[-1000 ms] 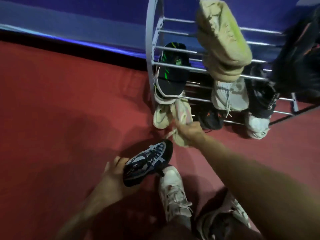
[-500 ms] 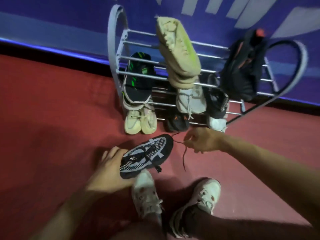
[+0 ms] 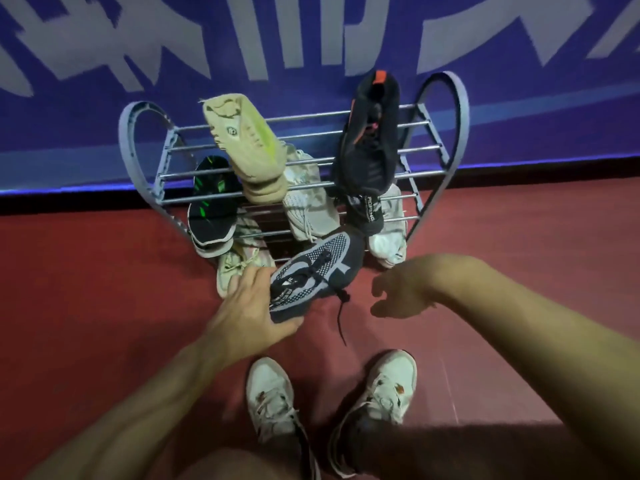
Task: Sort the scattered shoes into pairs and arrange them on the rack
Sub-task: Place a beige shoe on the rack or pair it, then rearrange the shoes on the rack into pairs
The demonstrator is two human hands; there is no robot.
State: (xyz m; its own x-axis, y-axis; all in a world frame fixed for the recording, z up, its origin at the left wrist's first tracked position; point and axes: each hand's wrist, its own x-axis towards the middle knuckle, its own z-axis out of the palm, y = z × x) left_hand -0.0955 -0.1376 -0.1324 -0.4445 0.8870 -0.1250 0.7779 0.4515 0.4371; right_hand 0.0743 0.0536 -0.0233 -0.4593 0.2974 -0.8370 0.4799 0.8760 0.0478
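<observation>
Head view: navy mesh shoe (image 3: 313, 271) toe points up-right toward rack (image 3: 446, 109).

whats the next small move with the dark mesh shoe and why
Probably ease the dark mesh shoe forward onto the rack's lowest bars: the left hand grips its heel, its toe already points at the rack, and its lace dangles loose beside the empty right hand.

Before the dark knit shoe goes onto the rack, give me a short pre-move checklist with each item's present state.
1. Left hand grips the dark knit shoe at its heel: ok.
2. Right hand holds nothing: ok.
3. Loose lace hangs down from the shoe: not ok.
4. Free space on the rack lower rails: cannot tell.
5. Matching shoe located: cannot tell.
</observation>
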